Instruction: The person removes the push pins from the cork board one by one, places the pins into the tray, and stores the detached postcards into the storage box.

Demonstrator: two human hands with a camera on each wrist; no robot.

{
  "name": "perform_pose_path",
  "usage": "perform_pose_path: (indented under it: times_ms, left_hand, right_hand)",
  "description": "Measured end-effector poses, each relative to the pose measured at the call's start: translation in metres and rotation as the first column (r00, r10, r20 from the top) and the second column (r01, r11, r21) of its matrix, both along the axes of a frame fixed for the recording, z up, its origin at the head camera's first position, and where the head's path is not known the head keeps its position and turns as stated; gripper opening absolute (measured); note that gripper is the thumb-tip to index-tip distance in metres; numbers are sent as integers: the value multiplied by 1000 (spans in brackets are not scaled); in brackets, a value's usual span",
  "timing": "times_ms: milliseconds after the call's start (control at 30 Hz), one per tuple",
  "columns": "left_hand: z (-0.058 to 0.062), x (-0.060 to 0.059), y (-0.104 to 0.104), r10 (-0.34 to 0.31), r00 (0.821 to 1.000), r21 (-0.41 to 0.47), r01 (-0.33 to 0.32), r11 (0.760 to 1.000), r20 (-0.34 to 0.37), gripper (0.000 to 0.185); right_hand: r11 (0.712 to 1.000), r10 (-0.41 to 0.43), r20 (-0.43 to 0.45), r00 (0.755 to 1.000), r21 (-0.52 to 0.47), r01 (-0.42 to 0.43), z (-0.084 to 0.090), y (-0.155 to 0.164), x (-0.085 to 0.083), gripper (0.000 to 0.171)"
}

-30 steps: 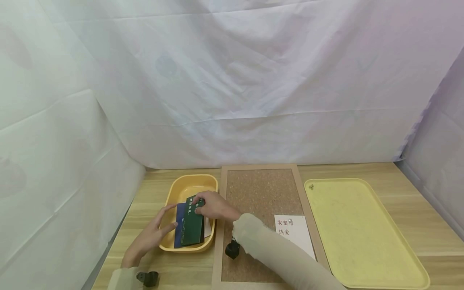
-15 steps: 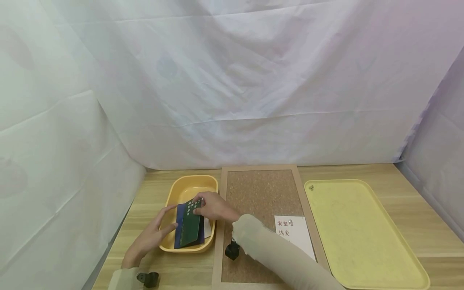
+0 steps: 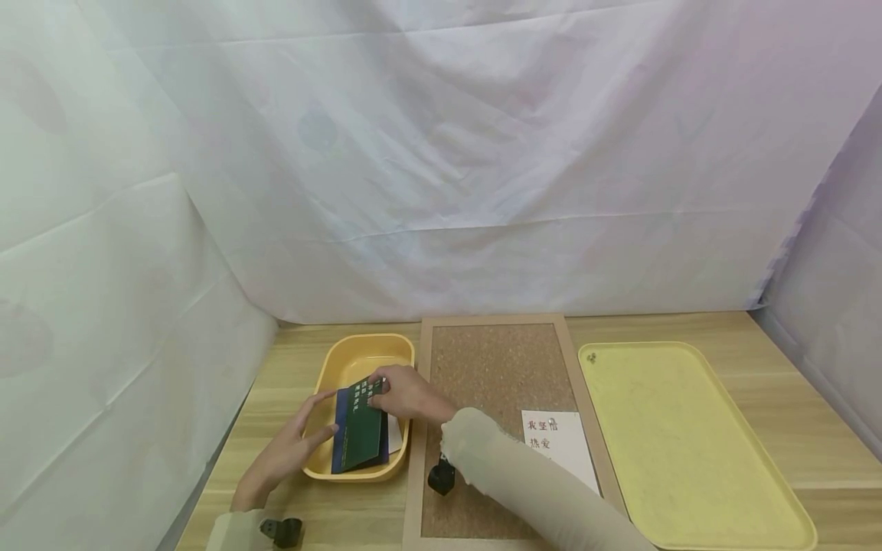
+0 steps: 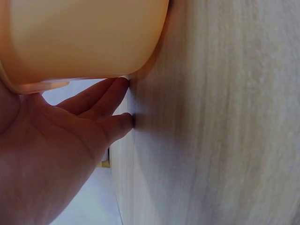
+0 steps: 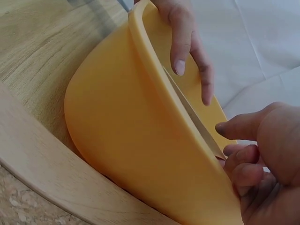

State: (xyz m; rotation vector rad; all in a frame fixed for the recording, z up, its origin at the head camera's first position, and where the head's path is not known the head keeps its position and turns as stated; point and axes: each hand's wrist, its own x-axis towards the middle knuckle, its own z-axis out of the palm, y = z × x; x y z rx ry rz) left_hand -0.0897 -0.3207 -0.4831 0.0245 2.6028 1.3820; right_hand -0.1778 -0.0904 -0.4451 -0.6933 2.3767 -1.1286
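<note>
In the head view, my right hand (image 3: 408, 392) pinches the upper right of a dark green card (image 3: 365, 428) with white Chinese characters. The card is tilted, its right side raised, over a blue card (image 3: 341, 444) lying in the yellow basin (image 3: 335, 353). My left hand (image 3: 289, 440) straddles the basin's left rim, thumb and forefinger extended inside by the blue card's left edge. Its other fingers (image 4: 110, 96) reach down outside to the table in the left wrist view. From the right wrist, the basin wall hides most of the cards.
Right of the basin lies a wood-framed cork board (image 3: 496, 360) with a white sheet (image 3: 561, 444) of red characters, partly covered by my right sleeve. Farther right is a yellow tray (image 3: 689, 451) with a few small metallic pieces (image 3: 592, 357) in its corner. White cloth (image 3: 441, 153) hangs behind.
The green card's right side has been tilted up and its top edge shifted slightly left, showing more blue at its lower right. My left hand has stayed in place.
</note>
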Motion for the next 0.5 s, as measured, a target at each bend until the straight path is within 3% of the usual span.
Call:
perform_pose_path:
  times_ms: [233,500]
  left_hand:
    - [0,0,0,6,1000,3,-6,1000,7,60]
    - [2,0,0,11,1000,-2,-11,1000,25,59]
  right_hand:
    - [1000,-8,-28,1000,20,9,-1,-1,1,36]
    - [999,-52,9,999,7,52,1,1,1,34]
